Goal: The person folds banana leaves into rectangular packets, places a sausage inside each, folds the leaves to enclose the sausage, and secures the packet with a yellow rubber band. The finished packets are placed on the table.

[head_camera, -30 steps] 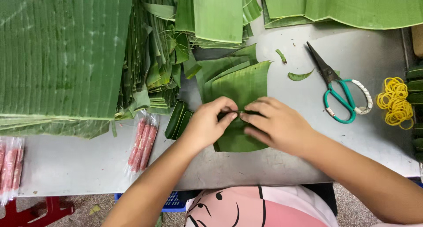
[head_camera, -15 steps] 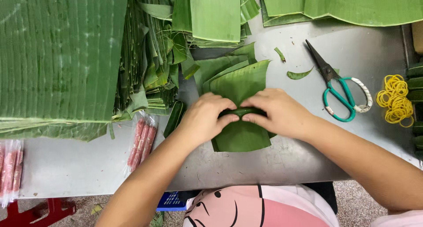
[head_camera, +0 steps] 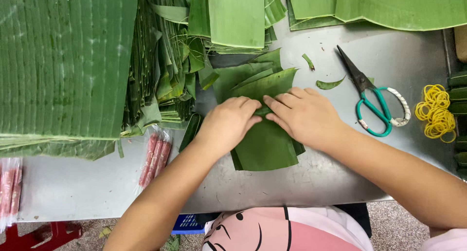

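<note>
At the far left edge of the metal table (head_camera: 73,192) lies a clear packet of pink sausages (head_camera: 7,192), partly cut off by the frame. Above it a broad stack of banana leaves (head_camera: 63,66) covers the table's left part, and beside that stack sits a heap of narrower leaf strips (head_camera: 165,71). A second sausage packet (head_camera: 154,156) lies just below the strips, near the person's left forearm.

The left hand (head_camera: 228,124) rests palm down on the folded leaf (head_camera: 265,144), its fingers curled and pressing at the fold; it grips nothing else. The folded leaf lies in the middle of the table, directly under both hands, with its lower part showing below them toward the person and its upper tips sticking out beyond the fingers. The fingertips of the two hands meet over the leaf's centre. The right hand (head_camera: 304,115) lies flat on the same leaf from the right side, fingers stretched toward the left hand and pressing down, not closed around anything.

Beyond the hands lies another pile of cut leaves (head_camera: 236,15). Right of the right hand lie two small leaf scraps (head_camera: 330,83), then a pair of scissors (head_camera: 372,102) with green handles, shut and apart from the hand. Farther right sits a heap of yellow rubber bands (head_camera: 434,115), and large leaves (head_camera: 389,7) lie along the top right.
</note>
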